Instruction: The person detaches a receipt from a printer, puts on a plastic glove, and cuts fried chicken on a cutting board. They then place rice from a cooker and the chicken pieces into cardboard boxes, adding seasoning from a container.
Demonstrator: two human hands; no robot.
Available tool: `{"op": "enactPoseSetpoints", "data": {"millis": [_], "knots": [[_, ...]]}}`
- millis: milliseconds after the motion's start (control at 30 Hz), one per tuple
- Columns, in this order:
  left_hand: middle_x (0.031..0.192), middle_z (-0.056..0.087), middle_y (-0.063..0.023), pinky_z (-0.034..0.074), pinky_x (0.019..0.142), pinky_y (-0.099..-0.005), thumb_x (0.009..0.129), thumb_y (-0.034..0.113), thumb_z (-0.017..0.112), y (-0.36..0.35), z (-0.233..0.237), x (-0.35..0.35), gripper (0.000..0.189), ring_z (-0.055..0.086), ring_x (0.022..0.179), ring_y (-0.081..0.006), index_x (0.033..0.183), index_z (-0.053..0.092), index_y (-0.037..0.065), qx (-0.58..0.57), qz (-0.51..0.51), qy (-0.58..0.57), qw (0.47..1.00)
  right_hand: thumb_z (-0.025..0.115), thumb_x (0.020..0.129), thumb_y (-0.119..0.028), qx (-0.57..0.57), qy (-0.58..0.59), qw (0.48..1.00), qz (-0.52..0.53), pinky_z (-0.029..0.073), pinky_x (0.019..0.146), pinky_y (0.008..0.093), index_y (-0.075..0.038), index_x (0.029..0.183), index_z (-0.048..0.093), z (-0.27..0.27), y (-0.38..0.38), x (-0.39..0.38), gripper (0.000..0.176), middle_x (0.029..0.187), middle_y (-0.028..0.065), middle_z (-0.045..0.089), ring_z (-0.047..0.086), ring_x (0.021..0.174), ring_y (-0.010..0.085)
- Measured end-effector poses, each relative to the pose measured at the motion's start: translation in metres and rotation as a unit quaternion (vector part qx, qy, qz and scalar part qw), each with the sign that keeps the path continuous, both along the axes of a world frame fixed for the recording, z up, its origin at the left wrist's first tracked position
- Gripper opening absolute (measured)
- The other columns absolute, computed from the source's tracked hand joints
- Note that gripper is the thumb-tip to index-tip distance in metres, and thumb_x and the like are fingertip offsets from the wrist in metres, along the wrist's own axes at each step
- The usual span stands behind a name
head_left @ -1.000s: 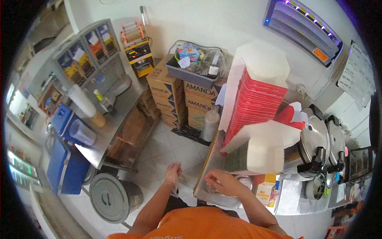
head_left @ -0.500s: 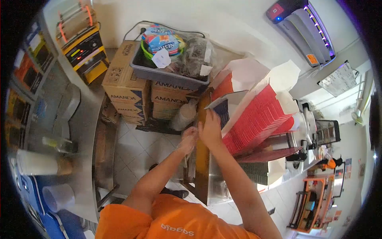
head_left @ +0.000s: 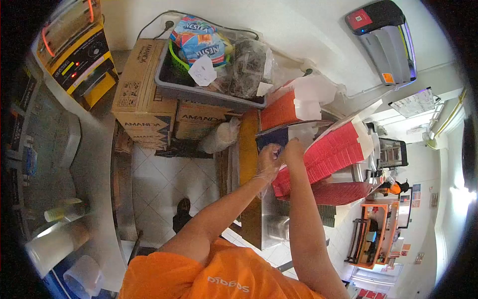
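Observation:
My left hand (head_left: pixel 269 160), in what looks like a clear plastic glove, is at the front of a dark blue stack of folded cartons (head_left: pixel 268 139). Its fingers are curled, and what they grip, if anything, is hidden. Close beside it, my right hand (head_left: pixel 294 148) reaches between the blue stack and a tall leaning stack of red cartons (head_left: pixel 331 157). The right fingertips are mostly out of sight. Behind the blue stack stand orange-red cartons with white flaps (head_left: pixel 277 110).
A grey bin (head_left: pixel 211 94) with snack bags rests on cardboard boxes (head_left: pixel 142 94). A sleeve of white cups (head_left: pixel 219 137) leans beside the counter edge (head_left: pixel 250 199). At left are a yellow machine (head_left: pixel 82 65) and another counter (head_left: pixel 102 164). A wall-mounted device (head_left: pixel 386 42) hangs at upper right.
Both hands have moved right, from the counter edge near the cup sleeve to the blue cartons. My left hand has risen and come over the counter. The camera view has shifted.

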State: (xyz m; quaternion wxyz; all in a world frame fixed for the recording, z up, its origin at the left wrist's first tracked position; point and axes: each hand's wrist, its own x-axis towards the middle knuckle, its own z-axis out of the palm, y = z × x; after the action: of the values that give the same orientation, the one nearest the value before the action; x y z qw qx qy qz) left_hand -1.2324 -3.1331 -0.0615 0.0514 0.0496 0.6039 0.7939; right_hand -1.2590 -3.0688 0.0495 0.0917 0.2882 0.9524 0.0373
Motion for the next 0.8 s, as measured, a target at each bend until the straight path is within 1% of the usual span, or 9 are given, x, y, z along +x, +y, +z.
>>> {"op": "enactPoseSetpoints", "data": {"millis": [33, 100, 133, 200, 300, 400, 633, 733, 800], "knots": [[0.103, 0.069, -0.0176, 0.053, 0.078, -0.0384, 0.082, 0.022, 0.083, -0.004, 0.007, -0.003, 0.036, 0.066, 0.087, -0.0271, 0.107, 0.067, 0.001, 0.003, -0.003, 0.000, 1.000, 0.066, 0.088, -0.015, 0.029, -0.022, 0.999, 0.025, 0.057, 0.091, 0.0519, 0.008, 0.117, 0.056, -0.002, 0.006, 0.004, 0.038, 0.111, 0.0310, 0.069, 0.069, 0.107, 0.0467], [0.101, 0.064, -0.0135, 0.052, 0.081, -0.0365, 0.083, 0.012, 0.080, -0.010, 0.018, -0.008, 0.031, 0.062, 0.090, -0.0248, 0.108, 0.066, 0.001, -0.040, -0.023, -0.035, 0.998, 0.069, 0.085, -0.018, 0.029, 0.015, 0.998, 0.055, 0.057, 0.091, 0.0505, 0.007, 0.103, 0.065, -0.014, 0.020, 0.006, 0.031, 0.106, 0.0319, 0.070, 0.070, 0.103, 0.0464], [0.101, 0.064, -0.0135, 0.052, 0.081, -0.0365, 0.083, 0.012, 0.080, -0.006, 0.013, -0.010, 0.031, 0.062, 0.090, -0.0248, 0.108, 0.066, 0.001, -0.038, -0.025, -0.035, 0.998, 0.069, 0.085, -0.018, 0.031, 0.014, 0.998, 0.053, 0.057, 0.091, 0.0505, 0.007, 0.103, 0.065, -0.016, 0.024, 0.006, 0.031, 0.106, 0.0319, 0.070, 0.070, 0.103, 0.0464], [0.101, 0.067, -0.0163, 0.053, 0.077, -0.0396, 0.078, 0.018, 0.084, -0.002, 0.007, -0.015, 0.037, 0.065, 0.085, -0.0299, 0.107, 0.068, 0.002, -0.047, 0.018, -0.005, 0.999, 0.071, 0.083, -0.015, -0.052, 0.051, 0.997, 0.039, 0.055, 0.093, 0.0500, 0.005, 0.096, 0.070, -0.017, 0.028, 0.001, 0.024, 0.102, 0.0305, 0.071, 0.070, 0.103, 0.0463], [0.100, 0.066, -0.0166, 0.053, 0.078, -0.0411, 0.076, 0.016, 0.086, -0.008, 0.007, -0.019, 0.038, 0.065, 0.084, -0.0315, 0.107, 0.068, 0.002, -0.077, -0.006, -0.002, 0.997, 0.071, 0.082, -0.014, -0.114, 0.064, 0.991, 0.025, 0.054, 0.093, 0.0508, 0.004, 0.103, 0.071, -0.018, 0.031, -0.003, 0.028, 0.102, 0.0294, 0.072, 0.069, 0.104, 0.0455], [0.100, 0.066, -0.0176, 0.053, 0.080, -0.0431, 0.074, 0.015, 0.087, -0.015, 0.012, -0.018, 0.039, 0.065, 0.086, -0.0347, 0.105, 0.068, 0.002, -0.054, 0.005, -0.005, 0.999, 0.071, 0.082, -0.014, -0.053, 0.058, 0.997, 0.017, 0.053, 0.093, 0.0509, 0.002, 0.105, 0.071, -0.020, 0.030, -0.001, 0.027, 0.106, 0.0282, 0.072, 0.069, 0.106, 0.0444], [0.101, 0.067, -0.0192, 0.053, 0.084, -0.0454, 0.076, 0.015, 0.086, -0.011, 0.012, -0.017, 0.038, 0.066, 0.095, -0.0385, 0.106, 0.068, 0.000, -0.061, 0.031, 0.008, 0.998, 0.070, 0.085, -0.014, -0.017, 0.050, 0.998, 0.016, 0.054, 0.091, 0.0498, 0.001, 0.106, 0.071, -0.030, 0.033, 0.000, 0.027, 0.107, 0.0289, 0.072, 0.069, 0.105, 0.0450], [0.105, 0.067, -0.0196, 0.053, 0.084, -0.0450, 0.076, 0.015, 0.086, -0.011, 0.012, -0.017, 0.039, 0.066, 0.096, -0.0380, 0.107, 0.068, 0.000, -0.074, 0.057, 0.050, 0.994, 0.070, 0.087, -0.015, -0.037, 0.042, 0.997, 0.055, 0.054, 0.090, 0.0510, 0.001, 0.104, 0.072, -0.030, 0.045, 0.000, 0.024, 0.108, 0.0276, 0.072, 0.069, 0.102, 0.0456], [0.107, 0.066, -0.0191, 0.053, 0.084, -0.0439, 0.078, 0.012, 0.084, -0.013, 0.013, -0.015, 0.036, 0.066, 0.094, -0.0360, 0.108, 0.067, 0.001, -0.073, 0.006, -0.007, 0.997, 0.070, 0.088, -0.016, -0.156, 0.013, 0.988, 0.006, 0.054, 0.089, 0.0524, 0.000, 0.103, 0.073, -0.028, 0.050, -0.003, 0.023, 0.109, 0.0267, 0.072, 0.069, 0.101, 0.0469]]}}
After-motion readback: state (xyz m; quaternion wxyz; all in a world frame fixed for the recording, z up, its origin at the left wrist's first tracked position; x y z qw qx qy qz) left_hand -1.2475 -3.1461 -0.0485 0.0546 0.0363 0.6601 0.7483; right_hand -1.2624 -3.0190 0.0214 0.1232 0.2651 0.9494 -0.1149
